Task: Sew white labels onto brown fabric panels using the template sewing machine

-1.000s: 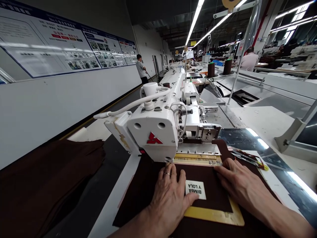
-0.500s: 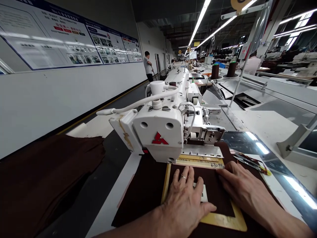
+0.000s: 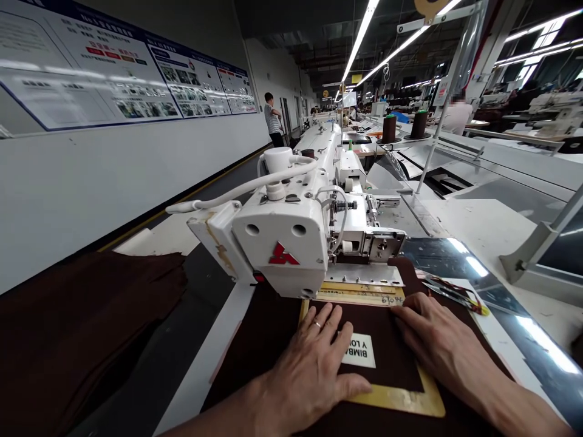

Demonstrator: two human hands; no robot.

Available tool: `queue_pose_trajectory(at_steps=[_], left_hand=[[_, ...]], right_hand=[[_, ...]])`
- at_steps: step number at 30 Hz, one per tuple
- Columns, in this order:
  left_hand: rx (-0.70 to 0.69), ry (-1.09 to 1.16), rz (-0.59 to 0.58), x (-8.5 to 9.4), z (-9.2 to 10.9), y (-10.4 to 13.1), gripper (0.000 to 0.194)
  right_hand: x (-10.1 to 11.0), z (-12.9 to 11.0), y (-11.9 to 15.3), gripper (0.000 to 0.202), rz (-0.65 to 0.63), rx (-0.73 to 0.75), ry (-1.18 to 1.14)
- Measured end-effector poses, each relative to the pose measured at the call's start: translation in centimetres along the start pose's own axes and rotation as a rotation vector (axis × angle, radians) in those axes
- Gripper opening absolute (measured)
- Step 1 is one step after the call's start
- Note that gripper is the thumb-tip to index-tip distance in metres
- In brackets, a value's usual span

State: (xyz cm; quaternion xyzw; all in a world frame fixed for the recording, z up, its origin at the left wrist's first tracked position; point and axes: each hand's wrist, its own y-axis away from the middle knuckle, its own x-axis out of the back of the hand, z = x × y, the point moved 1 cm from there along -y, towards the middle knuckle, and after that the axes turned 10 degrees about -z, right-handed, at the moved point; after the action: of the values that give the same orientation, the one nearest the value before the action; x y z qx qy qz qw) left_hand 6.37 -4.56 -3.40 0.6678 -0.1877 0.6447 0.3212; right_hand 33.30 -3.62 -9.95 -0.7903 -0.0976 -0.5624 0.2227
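In front of the sewing head [image 3: 280, 243], my left hand [image 3: 312, 364], flat, fingers a little spread and gripping nothing, is nearest the white label [image 3: 363, 352] and hides one end of it. The label lies to the sewing head's front right, print crosswise, letter tops pointing away from it; I can't tell its long axis. Farther right of the sewing head, my right hand [image 3: 430, 334] bends onto brown fabric [image 3: 378, 318], pinching or not, I can't tell.
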Motion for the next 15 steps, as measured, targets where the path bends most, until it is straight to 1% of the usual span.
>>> queue_pose_trajectory(at_steps=[3, 5, 9, 11, 15], left_hand=[[0.009, -0.048, 0.081, -0.3, -0.7, 0.9, 0.079], [0.030, -0.085, 0.115, -0.3, -1.5, 1.5, 0.078], [0.098, -0.117, 0.086, 0.3, -2.7, 2.0, 0.072], [0.147, -0.102, 0.072, 0.3, -2.8, 2.0, 0.070], [0.222, -0.085, 0.073, -0.3, -2.7, 1.8, 0.068]], right_hand=[[0.3, -0.4, -0.2, 0.031, 0.026, 0.045, -0.008], [0.4, -0.6, -0.3, 0.031, 0.018, 0.082, 0.000], [0.3, -1.0, -0.4, 0.030, 0.006, 0.086, 0.016], [0.1, -1.1, -0.4, 0.029, 0.016, 0.082, 0.024], [0.0, -1.3, -0.4, 0.030, 0.035, 0.073, 0.047]])
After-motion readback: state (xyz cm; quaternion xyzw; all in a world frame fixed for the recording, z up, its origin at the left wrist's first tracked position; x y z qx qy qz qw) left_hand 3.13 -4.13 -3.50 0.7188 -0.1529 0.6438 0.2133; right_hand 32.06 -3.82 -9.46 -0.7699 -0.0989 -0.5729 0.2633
